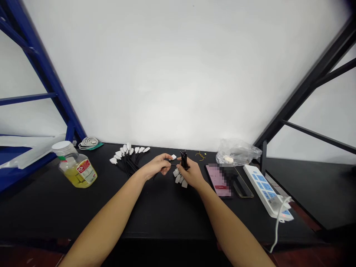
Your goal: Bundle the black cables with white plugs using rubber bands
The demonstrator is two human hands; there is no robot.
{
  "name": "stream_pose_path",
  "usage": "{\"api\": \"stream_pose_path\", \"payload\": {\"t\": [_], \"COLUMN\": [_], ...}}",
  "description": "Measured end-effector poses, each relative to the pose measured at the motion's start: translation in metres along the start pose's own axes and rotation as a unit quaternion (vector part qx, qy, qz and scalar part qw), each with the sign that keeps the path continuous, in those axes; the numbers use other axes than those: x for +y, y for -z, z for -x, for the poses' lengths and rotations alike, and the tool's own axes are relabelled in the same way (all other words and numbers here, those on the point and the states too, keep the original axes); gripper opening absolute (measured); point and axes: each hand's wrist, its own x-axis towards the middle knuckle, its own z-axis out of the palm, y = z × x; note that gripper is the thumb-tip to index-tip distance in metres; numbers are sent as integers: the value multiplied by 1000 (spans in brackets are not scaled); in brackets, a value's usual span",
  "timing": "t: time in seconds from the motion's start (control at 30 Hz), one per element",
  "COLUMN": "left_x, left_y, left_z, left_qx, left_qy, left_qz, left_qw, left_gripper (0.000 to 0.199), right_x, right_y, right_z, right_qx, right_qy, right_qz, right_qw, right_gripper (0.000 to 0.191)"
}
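Observation:
My right hand (190, 172) is closed around a bundle of black cables (184, 160), their dark ends pointing up and white tags (180, 178) hanging out below. Just left of it, my left hand (160, 165) pinches a single thin black cable, which runs toward the right hand. One white tag (173, 157) shows between the two hands. Farther left, several black cables with white tags (125, 150) lie fanned out on the black table (161, 215).
On the left stand a jar of yellow liquid (79, 168) and a coiled white cable (88, 143). To the right are a lit phone (218, 180), a dark phone (242, 183), a clear plastic bag (237, 150) and a white power strip (267, 191). Yellow ties (200, 155) lie near the wall.

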Motion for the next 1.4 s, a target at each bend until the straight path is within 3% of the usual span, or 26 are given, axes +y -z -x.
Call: {"api": "stream_pose_path", "payload": {"t": [0.13, 0.23, 0.3, 0.4, 0.47, 0.53, 0.6, 0.73, 0.8, 0.87, 1.03, 1.1, 1.23, 1.4], "left_x": [5, 2, -2, -7, -11, -14, -17, -20, -22, -23, -23, -18, -4, 5], "left_y": [-6, -9, -11, -9, -4, 3, 10, 16, 15, 14, 9, 5, -3, -13], "left_z": [8, 6, 1, -6, -9, -9, -8, -6, -7, -9, -18, -19, -11, 3], "left_qx": [-119, -134, -93, 72, 184, 234, 232, 175, 171, 166, 96, 98, 133, 165], "left_qy": [-13, -23, -36, -89, -123, -114, -58, 52, 63, 36, -49, -72, -149, -206], "left_qz": [80, 113, 98, -79, -281, -441, -534, -602, -597, -564, -303, -184, -81, -163], "left_qw": [990, 984, 990, 990, 934, 859, 811, 777, 781, 808, 947, 975, 977, 951], "left_gripper": [28, 41, 48, 41, 29, 23, 27, 35, 43, 50, 26, 21, 29, 43], "right_x": [-2, -1, 1, 1, 1, 0, 1, 5, 6, 7, 7, 7, 9, 10], "right_y": [1, 0, -1, -3, -3, -4, -4, -7, -9, -10, -9, -8, -8, -10], "right_z": [1, 1, 1, 0, 0, 0, 0, 0, -1, -2, -1, 0, 1, 3], "right_qx": [-51, -71, -54, -10, 10, 16, 14, 44, 73, 91, 73, 62, 60, 79], "right_qy": [45, 61, 57, 42, 32, 15, -10, -51, -52, -51, -55, -63, -67, -79], "right_qz": [-13, -20, -19, -6, 2, 4, 6, 13, 19, 23, 21, 13, -8, -42], "right_qw": [998, 995, 997, 999, 999, 1000, 1000, 998, 996, 994, 996, 996, 996, 993], "right_gripper": [11, 5, 3, 4, 4, 4, 5, 15, 19, 22, 17, 17, 22, 27]}}
